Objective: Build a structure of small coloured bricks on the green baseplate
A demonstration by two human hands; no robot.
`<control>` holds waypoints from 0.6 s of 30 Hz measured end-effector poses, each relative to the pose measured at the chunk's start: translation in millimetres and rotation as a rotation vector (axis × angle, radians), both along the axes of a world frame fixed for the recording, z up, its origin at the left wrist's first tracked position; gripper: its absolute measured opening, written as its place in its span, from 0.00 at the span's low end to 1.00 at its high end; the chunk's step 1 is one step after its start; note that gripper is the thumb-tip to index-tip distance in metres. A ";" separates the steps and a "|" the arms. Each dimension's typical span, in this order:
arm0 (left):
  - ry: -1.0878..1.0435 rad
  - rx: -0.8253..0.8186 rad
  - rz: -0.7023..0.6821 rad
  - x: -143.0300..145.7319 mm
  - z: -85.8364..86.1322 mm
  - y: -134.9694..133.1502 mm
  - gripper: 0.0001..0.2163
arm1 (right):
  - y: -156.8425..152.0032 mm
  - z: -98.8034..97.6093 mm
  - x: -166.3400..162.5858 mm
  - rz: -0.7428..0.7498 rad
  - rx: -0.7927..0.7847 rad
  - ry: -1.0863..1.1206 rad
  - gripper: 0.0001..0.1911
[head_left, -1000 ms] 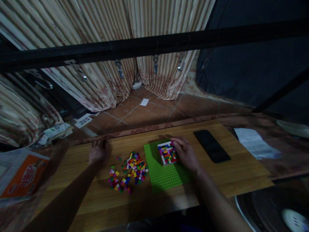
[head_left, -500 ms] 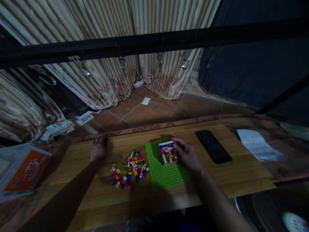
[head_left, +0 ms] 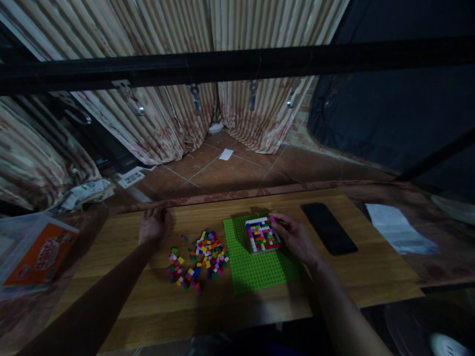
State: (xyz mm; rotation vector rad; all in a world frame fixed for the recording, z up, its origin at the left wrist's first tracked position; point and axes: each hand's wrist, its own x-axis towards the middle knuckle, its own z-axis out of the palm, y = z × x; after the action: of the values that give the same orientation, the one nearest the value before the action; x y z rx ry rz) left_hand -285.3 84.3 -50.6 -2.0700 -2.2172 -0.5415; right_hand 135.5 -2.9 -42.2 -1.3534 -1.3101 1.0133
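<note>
My right hand (head_left: 299,240) pinches a small pink toy brick (head_left: 272,219) between thumb and finger, at the far right corner of a square block of multicoloured bricks (head_left: 262,236). White bricks line that block's back and left edges. It sits on a green studded baseplate (head_left: 256,272), towards the back. My left hand (head_left: 153,226) lies on the table near its far edge, fingers slightly bent and apart, with nothing visible in it. Between the left hand and the baseplate, a loose pile of small coloured bricks (head_left: 211,252) spreads over the wood.
A black phone (head_left: 328,228) lies on the wooden table (head_left: 371,272), right of the baseplate. Beyond the right end is a white paper (head_left: 395,227). A clear plastic box with an orange label (head_left: 42,254) stands at the left. A dark bar (head_left: 222,66) crosses in front of striped curtains.
My right hand has shifted slightly right, with the pink brick now just off the corner of the brick block. The left hand stays in place. The camera view has tilted a little.
</note>
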 end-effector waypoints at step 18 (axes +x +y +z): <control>0.017 0.043 -0.038 -5.9 -7.3 2.5 0.19 | 15.6 23.8 11.9 0.101 -0.217 0.020 0.21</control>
State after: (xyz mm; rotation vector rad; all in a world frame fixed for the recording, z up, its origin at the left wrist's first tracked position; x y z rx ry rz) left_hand -291.2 86.8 -57.9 -2.0918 -2.1410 -0.5672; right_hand 147.3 12.7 -18.4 -1.4450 -1.2928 1.2643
